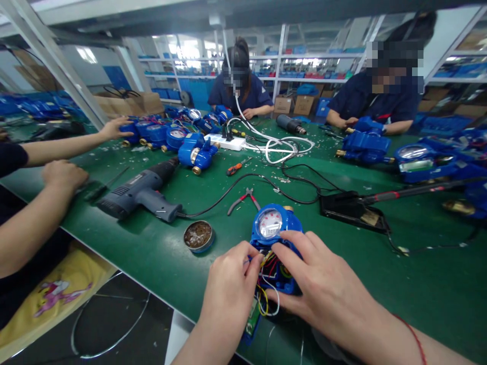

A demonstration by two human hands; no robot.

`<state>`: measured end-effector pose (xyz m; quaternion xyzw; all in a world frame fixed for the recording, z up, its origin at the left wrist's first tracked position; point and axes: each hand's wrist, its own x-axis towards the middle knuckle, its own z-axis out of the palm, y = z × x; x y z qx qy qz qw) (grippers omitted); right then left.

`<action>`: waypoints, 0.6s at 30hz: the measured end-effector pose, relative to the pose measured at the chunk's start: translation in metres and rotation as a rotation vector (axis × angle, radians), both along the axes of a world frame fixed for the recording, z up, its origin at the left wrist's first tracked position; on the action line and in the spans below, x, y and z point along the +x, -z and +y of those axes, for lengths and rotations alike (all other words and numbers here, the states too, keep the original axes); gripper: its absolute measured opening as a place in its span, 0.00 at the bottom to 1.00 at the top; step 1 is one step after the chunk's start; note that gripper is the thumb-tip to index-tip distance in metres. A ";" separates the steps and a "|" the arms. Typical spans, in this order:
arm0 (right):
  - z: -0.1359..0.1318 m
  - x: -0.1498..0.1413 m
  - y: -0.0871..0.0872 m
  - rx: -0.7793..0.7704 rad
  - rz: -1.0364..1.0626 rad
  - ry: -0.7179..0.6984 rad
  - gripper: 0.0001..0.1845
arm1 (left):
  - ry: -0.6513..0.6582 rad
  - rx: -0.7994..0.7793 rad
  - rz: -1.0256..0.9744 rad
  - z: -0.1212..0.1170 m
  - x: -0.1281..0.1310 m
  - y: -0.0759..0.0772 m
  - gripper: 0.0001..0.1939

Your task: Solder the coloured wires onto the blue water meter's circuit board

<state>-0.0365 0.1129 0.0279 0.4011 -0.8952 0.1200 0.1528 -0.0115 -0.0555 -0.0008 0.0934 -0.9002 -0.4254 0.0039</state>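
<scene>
A blue water meter with a round clear dial stands on the bench in front of me, its lower housing open. Thin yellow, white and red wires spill from the housing, and a green circuit board hangs at its near side. My left hand pinches a wire between thumb and forefinger at the left of the opening; the tips partly hide it. My right hand grips the meter from the right, fingers over the front below the dial and thumb lower down.
Beyond the meter lie pliers, an orange screwdriver and a power strip. A heat gun and a tin of brown paste are left. Right is a soldering iron stand. Several meters and co-workers surround the bench.
</scene>
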 end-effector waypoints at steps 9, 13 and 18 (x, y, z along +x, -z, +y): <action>-0.007 0.003 -0.003 -0.028 -0.118 -0.014 0.17 | 0.079 0.081 -0.085 -0.011 -0.020 -0.016 0.08; -0.005 -0.003 -0.005 -0.038 -0.094 -0.116 0.13 | 0.110 0.036 0.006 -0.013 -0.022 -0.016 0.06; -0.004 -0.008 -0.004 -0.008 -0.150 -0.170 0.13 | 0.120 0.121 0.005 -0.013 -0.021 -0.011 0.07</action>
